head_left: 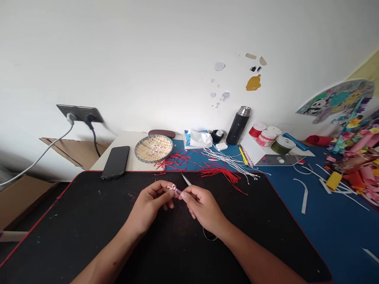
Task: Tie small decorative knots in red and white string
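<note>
My left hand (149, 206) and my right hand (204, 209) meet above the black desk mat (74, 221) with its red edge. Between my left fingers is a small white cord knot (171, 188) on a slim purple stick (178, 191), and my right fingertips nearly touch the stick. A pair of scissors runs through my right hand, with its thin metal blade (186, 180) showing above the fingers and a dark handle loop (209, 236) below the palm.
Loose red cords (220, 175) and white cords (227, 161) lie along the mat's far edge. Beyond stand a woven bamboo dish (153, 148), a black phone (116, 162), a tissue pack (199, 139), a black flask (238, 125) and red-lidded jars (265, 134). Paper strips and coloured paper pile up at right.
</note>
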Available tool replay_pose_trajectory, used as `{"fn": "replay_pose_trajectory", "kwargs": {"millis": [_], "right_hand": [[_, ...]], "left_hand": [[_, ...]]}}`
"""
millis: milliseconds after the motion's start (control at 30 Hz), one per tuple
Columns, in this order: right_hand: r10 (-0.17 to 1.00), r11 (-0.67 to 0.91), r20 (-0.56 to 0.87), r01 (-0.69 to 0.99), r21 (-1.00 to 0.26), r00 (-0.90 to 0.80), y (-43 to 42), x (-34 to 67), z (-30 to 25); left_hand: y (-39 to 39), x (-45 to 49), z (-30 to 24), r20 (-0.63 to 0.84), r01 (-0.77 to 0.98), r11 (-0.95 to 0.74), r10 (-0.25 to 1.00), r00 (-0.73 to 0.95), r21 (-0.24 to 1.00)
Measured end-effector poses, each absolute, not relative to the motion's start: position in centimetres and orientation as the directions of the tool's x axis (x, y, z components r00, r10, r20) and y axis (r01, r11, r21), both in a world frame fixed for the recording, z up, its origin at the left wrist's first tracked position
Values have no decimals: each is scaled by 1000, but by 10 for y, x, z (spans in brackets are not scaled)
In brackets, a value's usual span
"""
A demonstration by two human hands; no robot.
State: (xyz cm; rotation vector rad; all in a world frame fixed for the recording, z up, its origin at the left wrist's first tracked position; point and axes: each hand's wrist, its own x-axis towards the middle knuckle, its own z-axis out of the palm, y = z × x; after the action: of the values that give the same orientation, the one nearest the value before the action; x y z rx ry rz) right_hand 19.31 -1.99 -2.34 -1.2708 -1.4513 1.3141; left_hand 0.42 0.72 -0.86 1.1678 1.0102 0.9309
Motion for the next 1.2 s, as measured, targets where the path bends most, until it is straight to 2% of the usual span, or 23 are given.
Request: {"fn": "replay_pose_trajectory", "kwargs": {"millis": [200, 500, 1200], "right_hand": [[984, -30, -56, 153, -988, -170, -20, 192, -25], [995, -16, -28, 124, -992, -96, -18, 194, -23], [993, 2, -9, 93, -996, -116, -17, 192, -20]], "left_hand": [[7, 6, -10, -199, -1, 214, 913, 356, 977], [4, 7, -8, -155, -27, 181, 901, 405, 983], [3, 11, -14, -141, -50, 182, 881, 451, 982]]}}
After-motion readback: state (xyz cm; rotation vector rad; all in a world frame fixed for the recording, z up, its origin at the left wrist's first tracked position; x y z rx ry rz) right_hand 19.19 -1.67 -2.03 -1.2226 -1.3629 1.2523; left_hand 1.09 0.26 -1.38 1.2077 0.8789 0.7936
